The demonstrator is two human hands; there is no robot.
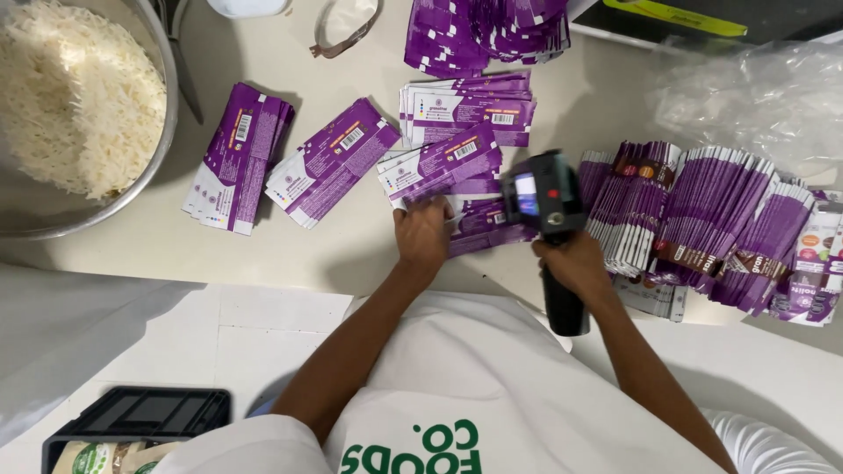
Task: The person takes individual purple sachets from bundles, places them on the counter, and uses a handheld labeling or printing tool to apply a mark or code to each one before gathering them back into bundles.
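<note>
Purple-and-white pouches [457, 167], black handheld printer [549, 228], white rice [75, 92].

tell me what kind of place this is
Probably a small food-packing workspace. Stacks of flat purple pouches cover the table, a metal bowl holds white rice, and the right hand grips a black handheld printer or scanner over a pouch under the left hand.

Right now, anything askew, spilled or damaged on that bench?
Nothing spilled or damaged. The purple pouch stacks left of the left hand lie fanned at mixed angles, while those right of the handheld device in the right hand stand in rows. The rice stays inside the metal bowl.
</note>
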